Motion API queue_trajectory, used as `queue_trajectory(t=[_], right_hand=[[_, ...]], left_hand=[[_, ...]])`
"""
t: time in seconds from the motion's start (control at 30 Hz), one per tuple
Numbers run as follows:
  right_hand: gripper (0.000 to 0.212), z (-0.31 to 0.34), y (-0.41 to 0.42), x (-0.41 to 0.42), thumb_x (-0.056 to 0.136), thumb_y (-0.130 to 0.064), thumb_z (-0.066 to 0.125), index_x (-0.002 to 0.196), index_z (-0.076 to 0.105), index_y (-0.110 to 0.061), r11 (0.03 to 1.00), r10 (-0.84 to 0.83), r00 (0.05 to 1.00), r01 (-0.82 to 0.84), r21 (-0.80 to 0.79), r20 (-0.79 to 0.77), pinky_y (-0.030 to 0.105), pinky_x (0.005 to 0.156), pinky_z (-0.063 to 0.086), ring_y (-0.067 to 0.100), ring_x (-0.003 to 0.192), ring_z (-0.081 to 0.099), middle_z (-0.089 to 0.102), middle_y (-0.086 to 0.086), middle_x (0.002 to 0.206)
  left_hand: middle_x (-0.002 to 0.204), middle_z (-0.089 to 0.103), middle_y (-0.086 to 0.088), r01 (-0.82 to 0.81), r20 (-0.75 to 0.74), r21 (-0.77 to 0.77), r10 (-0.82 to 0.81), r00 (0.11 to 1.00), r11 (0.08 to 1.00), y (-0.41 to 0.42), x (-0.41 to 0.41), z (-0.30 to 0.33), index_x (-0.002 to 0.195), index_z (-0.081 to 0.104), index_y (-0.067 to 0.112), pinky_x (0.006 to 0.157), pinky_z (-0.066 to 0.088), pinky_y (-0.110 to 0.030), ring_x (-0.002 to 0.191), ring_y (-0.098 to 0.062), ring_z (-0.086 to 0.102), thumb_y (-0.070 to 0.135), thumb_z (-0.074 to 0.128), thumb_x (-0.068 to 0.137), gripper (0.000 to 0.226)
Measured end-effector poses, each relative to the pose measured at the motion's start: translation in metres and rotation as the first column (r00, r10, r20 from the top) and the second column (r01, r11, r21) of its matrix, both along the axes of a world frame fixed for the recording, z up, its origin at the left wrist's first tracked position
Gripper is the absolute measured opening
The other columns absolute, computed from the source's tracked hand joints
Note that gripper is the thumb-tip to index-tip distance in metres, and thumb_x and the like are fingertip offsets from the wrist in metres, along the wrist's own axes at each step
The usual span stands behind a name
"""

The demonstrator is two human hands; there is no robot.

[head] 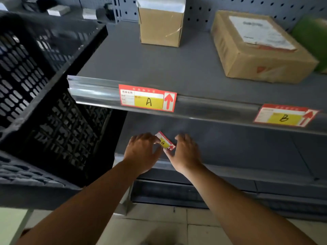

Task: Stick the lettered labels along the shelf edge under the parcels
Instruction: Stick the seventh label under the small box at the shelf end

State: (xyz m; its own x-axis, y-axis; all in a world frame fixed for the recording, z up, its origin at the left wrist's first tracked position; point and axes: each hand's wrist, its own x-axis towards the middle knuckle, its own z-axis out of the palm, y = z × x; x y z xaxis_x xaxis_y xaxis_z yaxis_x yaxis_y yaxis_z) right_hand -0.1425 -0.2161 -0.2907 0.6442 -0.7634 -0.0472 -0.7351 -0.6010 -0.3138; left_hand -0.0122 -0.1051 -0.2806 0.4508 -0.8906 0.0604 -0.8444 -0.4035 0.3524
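Observation:
A red, white and yellow label marked A (147, 98) sticks on the upper shelf edge (212, 107) below a small upright cardboard parcel (160, 26). A label marked B (284, 115) sits on the same edge below a flat cardboard parcel (256, 50). Lower down, a small label marked G (165, 141) is tilted above the lower shelf. My left hand (141, 151) pinches its left end. My right hand (185, 151) touches its lower right corner with the thumb, fingers spread.
A black slatted plastic crate (40, 82) fills the left side, close to the shelf end. A green object (313, 38) lies at the far right of the upper shelf. A pegboard (230, 7) backs the shelf. Pale floor tiles (159, 227) lie below.

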Motion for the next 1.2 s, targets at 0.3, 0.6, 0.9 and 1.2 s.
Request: queue_trajectory(t=[0.3,0.6,0.9,1.2], right_hand=[[0.032,-0.014,-0.028,0.018,0.083,-0.033,0.081,0.106,0.061,-0.023,0.979,-0.046,0.994,0.025,0.203,0.098,0.035,0.093,0.048,0.021,0.110,0.053,0.058,0.002,0.115],[0.012,0.000,-0.018,0.011,0.094,-0.020,0.068,0.102,0.060,-0.025,0.963,0.044,0.980,-0.094,0.254,0.195,0.035,0.079,0.055,0.021,0.100,0.063,0.068,0.002,0.109],[0.004,0.100,0.018,-0.073,0.096,-0.023,0.061,0.095,0.062,-0.026,0.947,0.275,0.943,-0.300,0.119,0.185,0.026,0.071,0.045,0.011,0.083,0.059,0.066,-0.008,0.093],[0.003,0.171,0.027,-0.130,0.097,-0.029,0.059,0.094,0.060,-0.027,0.929,0.368,0.919,-0.370,-0.011,0.139,0.028,0.072,0.047,0.008,0.082,0.054,0.062,-0.012,0.093]], left_hand=[[0.120,0.063,0.006,0.020,-0.074,-0.018,-0.021,0.997,1.000,0.010,0.008,-0.017,0.116,0.064,0.029,0.102,0.039,-0.038,0.116,-0.018,0.056,0.045,0.044,0.090,0.037],[0.142,0.047,-0.002,-0.019,-0.089,-0.020,0.017,0.996,1.000,0.023,0.011,0.015,0.140,0.046,0.029,0.107,0.039,-0.041,0.125,-0.024,0.050,0.033,0.056,0.096,0.046],[0.122,0.064,0.011,0.109,-0.056,0.088,-0.104,0.993,0.990,0.056,-0.033,0.107,0.118,0.064,0.035,0.099,0.044,-0.035,0.114,-0.015,0.060,0.038,0.057,0.093,0.026],[0.102,0.066,0.012,0.217,-0.025,0.028,-0.216,0.976,0.976,0.054,-0.077,0.166,0.098,0.067,0.031,0.084,0.046,-0.026,0.097,-0.010,0.060,0.046,0.059,0.091,0.018]])
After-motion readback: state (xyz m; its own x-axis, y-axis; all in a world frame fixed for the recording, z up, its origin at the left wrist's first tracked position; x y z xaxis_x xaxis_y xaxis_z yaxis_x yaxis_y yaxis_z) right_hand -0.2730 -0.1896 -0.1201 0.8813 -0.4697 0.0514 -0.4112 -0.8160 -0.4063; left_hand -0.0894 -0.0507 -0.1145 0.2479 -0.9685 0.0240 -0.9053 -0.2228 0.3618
